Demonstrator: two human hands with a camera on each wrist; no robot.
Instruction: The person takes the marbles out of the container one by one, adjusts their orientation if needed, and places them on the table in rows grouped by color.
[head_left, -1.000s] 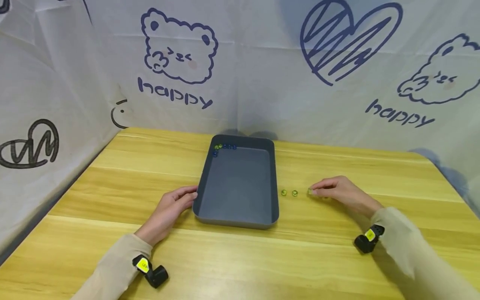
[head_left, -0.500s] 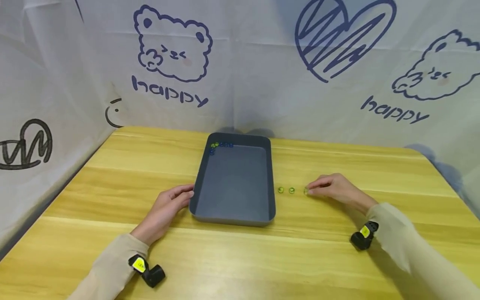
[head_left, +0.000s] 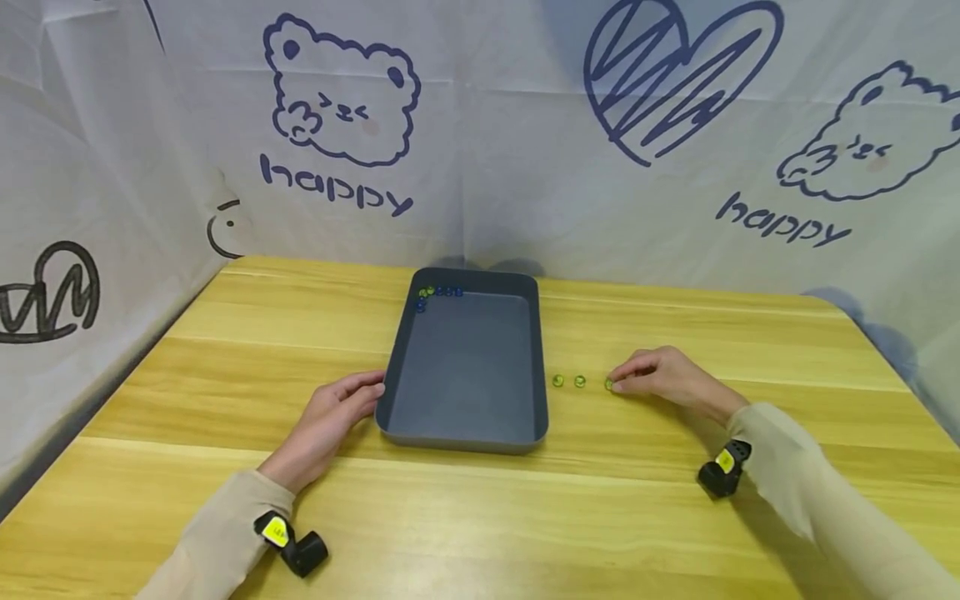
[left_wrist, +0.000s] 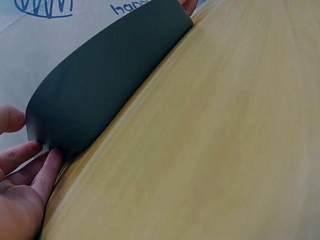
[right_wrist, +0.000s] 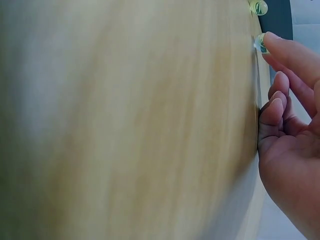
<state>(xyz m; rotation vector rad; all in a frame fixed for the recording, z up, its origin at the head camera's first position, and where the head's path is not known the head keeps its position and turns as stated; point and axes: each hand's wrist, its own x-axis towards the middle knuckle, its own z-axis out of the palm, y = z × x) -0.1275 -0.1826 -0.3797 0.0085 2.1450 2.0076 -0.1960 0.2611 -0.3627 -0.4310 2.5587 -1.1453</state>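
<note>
Pale cloth (head_left: 510, 208) hangs behind a wooden table (head_left: 480, 533), the word "happy" legible on it twice. Right of the tray (head_left: 472, 375), the right hand (head_left: 663, 379) pinches a green marble (head_left: 609, 384) narrowly between thumb and forefinger, roughly in line with two loose marbles (head_left: 580, 382). The left hand (head_left: 330, 425) rests relaxed fingers against the tray's left wall; its pressure I cannot tell. Marbles are likely to roll, so a light, centred pinch and a release without flicking should serve best, spare fingers clear of the neighbours. The yellow labels (head_left: 275, 531) at the wrists are too small to read surely; no brand shows.
</note>
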